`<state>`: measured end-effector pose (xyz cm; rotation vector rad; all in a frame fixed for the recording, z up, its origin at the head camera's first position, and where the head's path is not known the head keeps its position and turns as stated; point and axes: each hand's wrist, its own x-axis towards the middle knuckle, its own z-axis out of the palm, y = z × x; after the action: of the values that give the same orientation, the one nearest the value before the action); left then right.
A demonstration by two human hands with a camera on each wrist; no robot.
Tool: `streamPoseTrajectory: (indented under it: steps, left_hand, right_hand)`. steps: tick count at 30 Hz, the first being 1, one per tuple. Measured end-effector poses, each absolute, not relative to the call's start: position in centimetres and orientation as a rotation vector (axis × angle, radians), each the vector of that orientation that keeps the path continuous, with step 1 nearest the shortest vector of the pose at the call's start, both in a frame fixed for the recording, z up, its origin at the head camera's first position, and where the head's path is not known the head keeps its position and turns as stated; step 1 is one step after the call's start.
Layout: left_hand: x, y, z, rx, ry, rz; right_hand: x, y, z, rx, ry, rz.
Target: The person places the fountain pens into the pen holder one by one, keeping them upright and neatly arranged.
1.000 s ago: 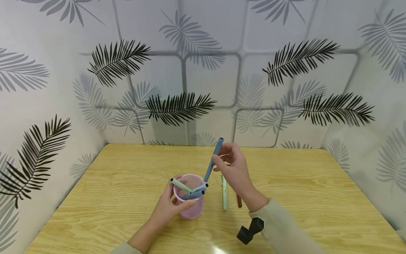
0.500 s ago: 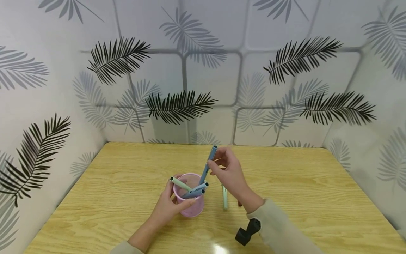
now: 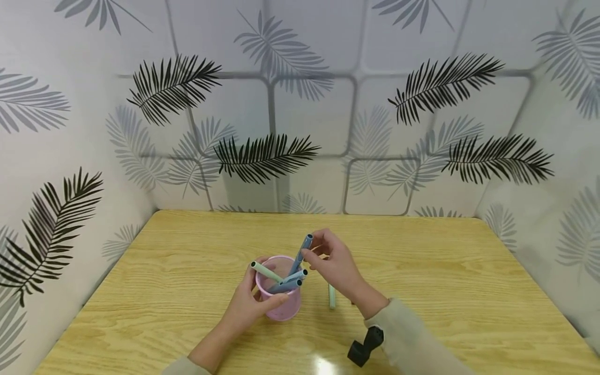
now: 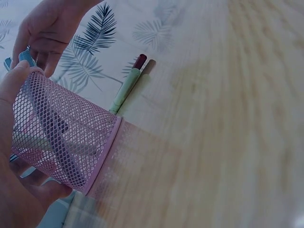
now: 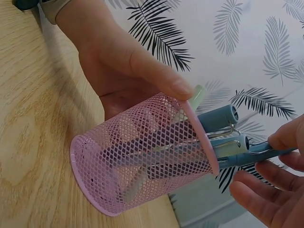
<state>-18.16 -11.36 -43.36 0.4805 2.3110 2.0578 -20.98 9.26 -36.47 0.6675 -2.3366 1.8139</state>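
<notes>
At table centre, pink mesh cup point(image 3: 279, 304) is being gripped by left hand point(image 3: 248, 307); blue pen point(image 3: 299, 254) is being pinched by right hand point(image 3: 335, 263), tip inside cup. Maroon pen point(image 4: 139, 61) is being shown clearly only by the left wrist view.

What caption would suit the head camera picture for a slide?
Left hand grips a pink mesh pen cup while right hand lowers a blue pen into it.

1. A wooden table point(image 3: 422, 291) with pale yellow grain – a glare spot shows at its near edge.
2. A green pen point(image 3: 332, 297) lies flat on the table.
3. A dark red pen point(image 4: 139, 61) lies just beside the green one.
4. Wall panels point(image 3: 300, 104) printed with black and grey palm leaves – they enclose the table on three sides.
</notes>
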Motion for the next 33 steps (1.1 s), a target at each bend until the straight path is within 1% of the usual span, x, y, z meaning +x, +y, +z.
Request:
streamPoseTrajectory:
  steps: [6,33]
  left_hand:
    - [-18.2,-11.3,-43.2,0.462,2.326,2.046]
    - [-18.0,-11.1,-43.2,0.412,2.358,2.025]
  right_hand:
    - [-22.6,9.6,-39.2,0.648,-2.389,1.821]
    - [-23.0,11.3,-40.8,0.655,-2.471,1.751]
